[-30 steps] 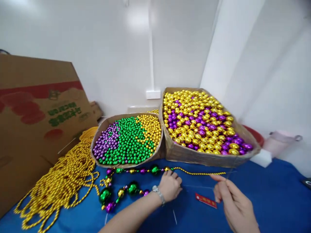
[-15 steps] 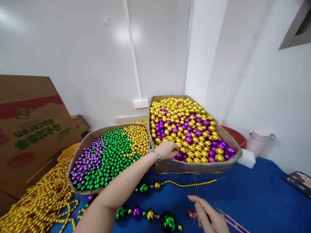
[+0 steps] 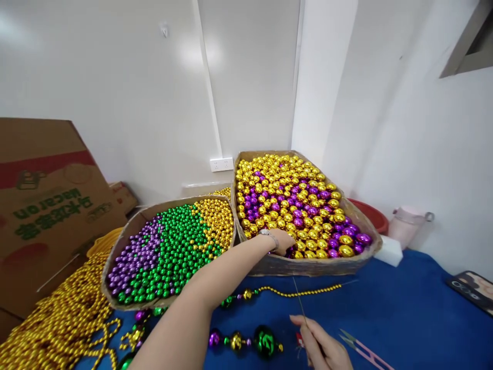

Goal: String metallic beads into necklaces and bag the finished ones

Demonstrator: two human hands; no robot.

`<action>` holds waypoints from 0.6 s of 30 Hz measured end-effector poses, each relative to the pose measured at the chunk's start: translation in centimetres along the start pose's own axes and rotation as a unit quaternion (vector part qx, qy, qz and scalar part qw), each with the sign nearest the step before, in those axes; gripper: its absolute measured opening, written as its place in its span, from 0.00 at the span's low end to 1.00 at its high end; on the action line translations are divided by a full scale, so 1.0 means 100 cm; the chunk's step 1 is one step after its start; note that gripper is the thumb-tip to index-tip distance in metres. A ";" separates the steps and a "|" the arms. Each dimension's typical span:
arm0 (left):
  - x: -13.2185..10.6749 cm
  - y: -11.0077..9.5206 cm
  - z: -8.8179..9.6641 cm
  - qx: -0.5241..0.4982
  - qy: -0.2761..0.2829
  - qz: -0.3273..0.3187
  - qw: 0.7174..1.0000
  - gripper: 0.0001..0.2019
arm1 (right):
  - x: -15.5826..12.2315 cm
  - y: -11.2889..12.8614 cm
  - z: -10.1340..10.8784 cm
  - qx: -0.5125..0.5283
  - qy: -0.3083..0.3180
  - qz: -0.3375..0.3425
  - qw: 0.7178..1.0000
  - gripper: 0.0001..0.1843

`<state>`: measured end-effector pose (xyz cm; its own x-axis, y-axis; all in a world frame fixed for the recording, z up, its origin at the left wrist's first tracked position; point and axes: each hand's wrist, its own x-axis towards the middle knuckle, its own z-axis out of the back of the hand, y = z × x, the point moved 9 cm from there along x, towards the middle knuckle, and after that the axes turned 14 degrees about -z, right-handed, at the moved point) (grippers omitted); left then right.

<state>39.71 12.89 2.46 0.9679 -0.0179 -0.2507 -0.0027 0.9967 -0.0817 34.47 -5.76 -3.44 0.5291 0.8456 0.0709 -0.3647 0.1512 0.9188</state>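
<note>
My left hand (image 3: 283, 241), with a watch (image 3: 268, 238) on its wrist, reaches into the near side of the box of large gold and purple beads (image 3: 300, 205). Its fingertips are down among the beads, so whether they hold one is hidden. Lower right, my right hand (image 3: 321, 343) is closed, pinching a long thin needle (image 3: 299, 298) that points up and slightly left. On the blue cloth (image 3: 385, 308) a strand of large green, purple and gold beads (image 3: 264, 341) lies left of this hand. Farther back runs a strand of small gold beads (image 3: 300, 294).
Left of the large-bead box stands a tray of small purple, green and gold beads (image 3: 181, 241). Gold bead strings (image 3: 65, 318) pile beside a cardboard box (image 3: 46, 185). Pink-handled snips (image 3: 365, 350), a phone (image 3: 472, 290), a white block (image 3: 389, 251) and a pink cup (image 3: 409, 223) are at right.
My left hand has moved right along the near side of the large-bead box, and its fingers have dipped in among the beads. My right hand has shifted slightly left, the needle now more tilted.
</note>
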 end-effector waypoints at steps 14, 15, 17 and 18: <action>-0.197 -0.024 -0.014 -0.675 -0.531 0.036 0.510 0.13 | -0.025 0.023 -0.014 -0.075 -0.028 0.065 0.995 0.15; -0.203 -0.027 -0.027 -0.703 -0.535 0.045 0.467 0.14 | -0.027 0.029 -0.016 -0.087 -0.030 0.099 0.991 0.15; -0.211 -0.034 -0.048 -0.733 -0.545 0.059 0.404 0.14 | -0.033 0.040 -0.021 -0.105 -0.039 0.160 0.981 0.14; -0.214 -0.036 -0.056 -0.741 -0.551 0.063 0.380 0.14 | -0.035 0.045 -0.023 -0.110 -0.046 0.184 0.976 0.13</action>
<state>17.64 9.25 2.71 0.4526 0.8797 0.1457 0.5839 -0.1688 -0.7941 29.21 -6.90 -0.49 0.3942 0.8156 0.4236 -0.6936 -0.0384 0.7193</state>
